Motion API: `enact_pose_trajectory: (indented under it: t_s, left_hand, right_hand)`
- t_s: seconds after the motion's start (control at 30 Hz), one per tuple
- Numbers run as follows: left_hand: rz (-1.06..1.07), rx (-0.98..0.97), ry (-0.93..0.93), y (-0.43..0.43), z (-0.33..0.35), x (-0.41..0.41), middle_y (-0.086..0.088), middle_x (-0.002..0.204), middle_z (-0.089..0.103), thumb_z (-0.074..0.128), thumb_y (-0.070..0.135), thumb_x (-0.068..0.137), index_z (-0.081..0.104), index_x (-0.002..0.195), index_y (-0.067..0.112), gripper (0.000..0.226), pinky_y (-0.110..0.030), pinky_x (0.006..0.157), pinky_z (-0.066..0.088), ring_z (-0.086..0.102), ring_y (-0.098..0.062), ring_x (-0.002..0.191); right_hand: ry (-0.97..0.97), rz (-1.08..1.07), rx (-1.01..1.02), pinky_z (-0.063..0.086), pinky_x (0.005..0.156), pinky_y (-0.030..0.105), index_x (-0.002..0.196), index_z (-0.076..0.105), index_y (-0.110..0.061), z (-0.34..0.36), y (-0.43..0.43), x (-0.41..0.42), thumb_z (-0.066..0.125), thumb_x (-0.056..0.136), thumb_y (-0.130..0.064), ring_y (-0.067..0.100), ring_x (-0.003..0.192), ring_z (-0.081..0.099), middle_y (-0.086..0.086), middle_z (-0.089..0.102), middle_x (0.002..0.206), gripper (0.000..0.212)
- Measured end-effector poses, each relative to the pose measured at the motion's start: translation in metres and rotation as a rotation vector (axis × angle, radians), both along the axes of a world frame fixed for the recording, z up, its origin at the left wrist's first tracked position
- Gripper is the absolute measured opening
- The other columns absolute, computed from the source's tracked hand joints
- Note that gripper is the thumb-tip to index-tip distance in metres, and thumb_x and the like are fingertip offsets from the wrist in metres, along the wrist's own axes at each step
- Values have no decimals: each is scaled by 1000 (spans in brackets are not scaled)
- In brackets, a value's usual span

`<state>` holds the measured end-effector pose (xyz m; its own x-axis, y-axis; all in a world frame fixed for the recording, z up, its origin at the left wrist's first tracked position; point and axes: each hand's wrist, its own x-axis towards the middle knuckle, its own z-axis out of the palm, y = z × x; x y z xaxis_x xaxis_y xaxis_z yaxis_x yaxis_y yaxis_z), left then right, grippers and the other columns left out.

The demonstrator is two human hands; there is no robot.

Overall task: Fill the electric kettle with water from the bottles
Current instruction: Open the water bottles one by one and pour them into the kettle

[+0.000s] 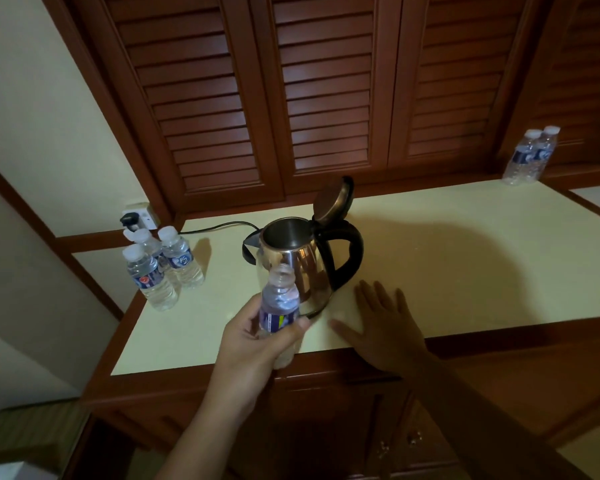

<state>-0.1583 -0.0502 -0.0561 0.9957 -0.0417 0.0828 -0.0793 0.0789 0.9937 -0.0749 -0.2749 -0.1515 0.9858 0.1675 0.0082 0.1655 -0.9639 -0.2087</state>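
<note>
Your left grip [253, 341] clasps the uncapped bottle [280, 304] just before the open kettle [309, 268] on the table [465, 254]. Its thin plastic will likely buckle, so hold mid-body, lightly. Your right grip [385, 327] rests flat and released.

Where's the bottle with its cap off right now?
Head view, lower centre: the left hand grips the uncapped bottle just in front of the open kettle, with the right hand spread to its right.

A water bottle [181, 259] at the counter's [465, 254] back-left corner is showing a white mark that looks like "K2" on its blue label. The held bottle [279, 306] is showing only blurred, unreadable print.
</note>
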Motion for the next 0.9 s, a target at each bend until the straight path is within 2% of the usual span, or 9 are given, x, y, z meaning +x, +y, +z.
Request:
enact_pose_trajectory:
  t_s: [0.1,0.2,0.27,0.43,0.57,0.7,0.77,0.87,0.9]
  left_hand:
    - [81,54,-63,-3,9,1,1,114,79,81,12,87,73,123,26,39,-33,90,60,74,-16,107]
    - [128,111,-117,-2,16,5,3,117,78,81,20,86,72,122,32,39,-39,97,56,73,-16,111]
    - [156,150,-134,0,22,8,6,116,78,81,23,86,71,123,33,39,-36,95,56,72,-13,111]
    - [205,222,-191,4,36,16,10,116,78,82,21,87,70,127,28,42,-17,85,56,72,-4,109]
    - [220,281,-208,7,46,24,16,114,77,83,24,87,70,127,30,43,-18,85,57,72,-1,106]
    - [230,395,-193,12,57,35,29,98,74,82,32,87,73,119,30,33,-10,74,52,69,8,92]
    - [249,456,-164,16,61,42,25,96,77,83,38,85,75,115,33,31,-20,77,54,70,6,89]
    - [314,626,-123,23,68,53,15,81,76,84,47,82,74,112,32,35,-24,59,48,65,6,67]
    - [334,694,-120,25,72,56,14,81,74,84,50,81,74,112,31,38,-27,58,49,64,4,66]
  right_hand:
    - [2,3,-19,-10,123,56,162,-2,-18,-1,0,0,3,81,-92,23,156,-13,3,-8,171,110]
    - [2,2,-30,-10,122,59,162,-2,-25,-2,0,0,4,80,-93,25,156,-14,2,-9,171,107]
    - [9,0,-34,-11,120,62,161,-3,-30,-1,0,0,3,79,-94,27,156,-15,0,-10,170,104]
    - [17,-15,-34,-12,119,64,161,-3,-35,2,1,-1,3,78,-94,30,155,-15,-1,-10,170,101]
    - [12,-19,-39,-10,119,65,161,-2,-34,2,1,0,2,78,-94,30,156,-14,-1,-10,171,103]
    - [16,-15,-46,-10,119,65,161,-4,-34,2,1,-1,2,78,-94,30,155,-15,-1,-12,170,102]
    - [24,-16,-52,-10,119,65,161,-5,-34,2,1,-1,3,79,-94,30,155,-16,-1,-12,170,102]
    - [24,-14,-59,-10,119,65,161,-5,-34,3,2,0,2,79,-93,30,155,-15,-1,-11,170,101]
    - [20,-14,-59,-10,119,65,161,-4,-34,3,2,0,2,79,-93,30,156,-15,-1,-11,171,101]
